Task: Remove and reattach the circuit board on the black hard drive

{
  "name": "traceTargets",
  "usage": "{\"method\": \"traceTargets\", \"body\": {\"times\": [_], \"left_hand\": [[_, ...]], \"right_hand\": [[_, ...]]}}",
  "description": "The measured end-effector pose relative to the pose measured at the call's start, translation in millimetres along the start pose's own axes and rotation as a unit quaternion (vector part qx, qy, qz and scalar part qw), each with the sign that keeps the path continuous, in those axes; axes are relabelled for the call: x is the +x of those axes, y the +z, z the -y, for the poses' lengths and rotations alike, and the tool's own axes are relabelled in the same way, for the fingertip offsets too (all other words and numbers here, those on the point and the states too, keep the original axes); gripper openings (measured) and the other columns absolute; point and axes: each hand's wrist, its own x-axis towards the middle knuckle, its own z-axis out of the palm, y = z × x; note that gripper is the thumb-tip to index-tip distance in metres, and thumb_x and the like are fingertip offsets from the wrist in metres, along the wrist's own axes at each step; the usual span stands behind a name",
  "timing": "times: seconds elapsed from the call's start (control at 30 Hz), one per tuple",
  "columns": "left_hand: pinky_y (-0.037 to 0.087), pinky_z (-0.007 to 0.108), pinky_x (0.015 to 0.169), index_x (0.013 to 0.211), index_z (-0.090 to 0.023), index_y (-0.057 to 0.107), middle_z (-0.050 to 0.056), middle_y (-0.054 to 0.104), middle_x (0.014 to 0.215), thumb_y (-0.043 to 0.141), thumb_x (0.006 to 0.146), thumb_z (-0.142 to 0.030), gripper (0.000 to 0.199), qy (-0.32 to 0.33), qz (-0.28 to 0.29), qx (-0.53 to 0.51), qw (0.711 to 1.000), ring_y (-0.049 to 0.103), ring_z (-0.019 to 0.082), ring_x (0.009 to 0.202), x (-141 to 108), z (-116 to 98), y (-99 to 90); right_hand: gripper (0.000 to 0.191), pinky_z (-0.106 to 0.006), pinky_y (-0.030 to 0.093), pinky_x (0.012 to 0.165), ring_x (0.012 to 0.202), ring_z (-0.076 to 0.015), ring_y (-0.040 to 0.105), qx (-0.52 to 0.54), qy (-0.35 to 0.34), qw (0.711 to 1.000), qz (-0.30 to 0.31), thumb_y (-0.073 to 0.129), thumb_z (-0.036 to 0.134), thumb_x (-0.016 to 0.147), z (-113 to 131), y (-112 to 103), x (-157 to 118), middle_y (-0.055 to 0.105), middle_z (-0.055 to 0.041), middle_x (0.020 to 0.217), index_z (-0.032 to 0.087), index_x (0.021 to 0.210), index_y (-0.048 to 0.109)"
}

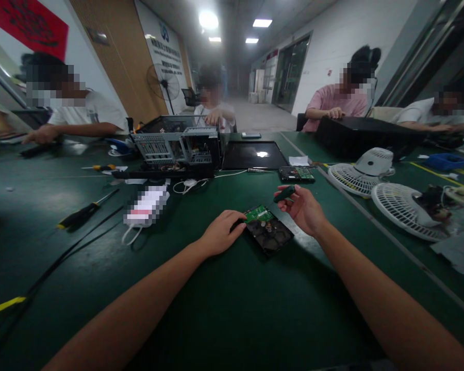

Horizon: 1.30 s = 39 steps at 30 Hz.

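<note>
A hard drive (270, 236) with a green circuit board (257, 212) at its far end lies on the green table (216, 319). My left hand (223, 232) rests at the drive's left side, its bent fingers touching the edge near the board. In my right hand (302, 208) is a small green-handled screwdriver (284, 194), pinched between thumb and fingers, its thin shaft pointing down-left toward the board. Whether the tip touches the board is too small to tell. A second drive (297, 174) lies behind my right hand.
Behind stand an open computer case (178, 147) and a dark flat panel (254, 154). Left are a yellow-black screwdriver (83, 214), black cables and a white phone (147, 206). White fan parts (406, 211) lie right. Several people sit around the table; one works at a black box (363, 136).
</note>
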Motion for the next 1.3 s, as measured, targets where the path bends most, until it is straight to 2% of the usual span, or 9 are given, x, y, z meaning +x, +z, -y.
{"method": "traceTargets", "body": {"times": [0.1,0.3,0.5,0.7,0.8,0.9,0.97,1.13,1.3], "left_hand": [[0.047,0.044,0.110,0.125,-0.024,0.062,0.007,0.065,0.128,0.053,0.103,-0.036,0.027,0.001,-0.001,0.006,1.000,0.056,0.024,0.125,0.3,0.3,1.0],[0.048,0.045,0.108,0.125,-0.024,0.062,0.007,0.063,0.127,0.053,0.102,-0.036,0.027,0.003,0.002,0.018,1.000,0.056,0.025,0.123,1.5,2.5,0.9],[0.048,0.044,0.108,0.127,-0.025,0.063,0.007,0.064,0.126,0.053,0.103,-0.035,0.028,0.012,-0.005,0.016,1.000,0.057,0.024,0.121,4.7,5.2,3.2],[0.048,0.045,0.108,0.128,-0.026,0.062,0.006,0.065,0.126,0.056,0.101,-0.035,0.029,0.011,-0.006,-0.004,1.000,0.056,0.024,0.122,10.6,8.9,4.3],[0.047,0.046,0.109,0.129,-0.027,0.062,0.006,0.065,0.127,0.057,0.101,-0.035,0.030,0.007,-0.004,-0.008,1.000,0.056,0.024,0.123,12.9,10.1,3.5],[0.047,0.045,0.108,0.131,-0.027,0.061,0.006,0.064,0.127,0.055,0.101,-0.036,0.032,0.009,-0.002,0.001,1.000,0.056,0.024,0.123,14.4,9.8,3.2],[0.048,0.045,0.106,0.134,-0.027,0.059,0.007,0.064,0.127,0.053,0.102,-0.036,0.033,0.020,0.005,0.030,0.999,0.056,0.025,0.121,15.9,8.2,2.8],[0.050,0.047,0.101,0.135,-0.023,0.057,0.010,0.062,0.125,0.050,0.102,-0.035,0.036,0.046,0.044,0.116,0.991,0.057,0.027,0.116,22.8,4.2,-0.5],[0.049,0.047,0.103,0.143,-0.026,0.053,0.010,0.059,0.130,0.047,0.103,-0.035,0.041,0.050,0.047,0.105,0.992,0.054,0.027,0.120,24.5,7.3,-0.2]], "right_hand": [[0.034,-0.028,0.049,0.061,0.072,-0.0163,0.062,-0.025,0.008,1.000,0.010,0.055,0.042,0.092,7.5,3.8,4.5,0.072,-0.0090,0.102,0.018,0.111,0.071],[0.029,-0.025,0.037,0.046,0.059,-0.0142,0.055,-0.131,0.039,0.990,0.023,0.053,0.040,0.091,26.4,14.0,30.2,0.073,-0.0125,0.092,0.014,0.091,0.068],[0.029,-0.026,0.038,0.048,0.062,-0.0155,0.055,-0.302,0.037,0.949,0.087,0.051,0.036,0.092,45.0,23.0,51.4,0.071,-0.0100,0.080,0.015,0.086,0.070],[0.020,-0.025,0.034,0.047,0.059,-0.0112,0.048,-0.383,-0.006,0.914,0.136,0.054,0.025,0.089,71.8,32.0,55.9,0.074,-0.0073,0.102,0.020,0.094,0.072],[0.015,-0.025,0.032,0.046,0.056,-0.0107,0.047,-0.411,0.007,0.898,0.157,0.057,0.022,0.086,85.6,37.2,55.2,0.071,-0.0047,0.086,0.020,0.089,0.071],[0.013,-0.025,0.040,0.050,0.059,-0.0130,0.053,-0.435,0.006,0.886,0.161,0.058,0.020,0.085,91.9,39.4,53.6,0.063,-0.0019,0.069,0.020,0.088,0.070],[0.012,-0.027,0.045,0.054,0.061,-0.0141,0.056,-0.455,-0.003,0.877,0.153,0.057,0.021,0.086,91.6,38.4,51.7,0.062,-0.0014,0.068,0.020,0.091,0.069],[0.021,-0.030,0.050,0.059,0.062,-0.0161,0.063,-0.562,-0.050,0.813,0.144,0.064,0.027,0.086,89.0,32.7,42.6,0.067,0.0004,0.071,0.023,0.106,0.065],[0.016,-0.033,0.048,0.068,0.070,-0.0191,0.066,-0.635,-0.097,0.756,0.123,0.059,0.025,0.091,88.4,33.9,38.3,0.069,-0.0019,0.077,0.024,0.106,0.067]]}}
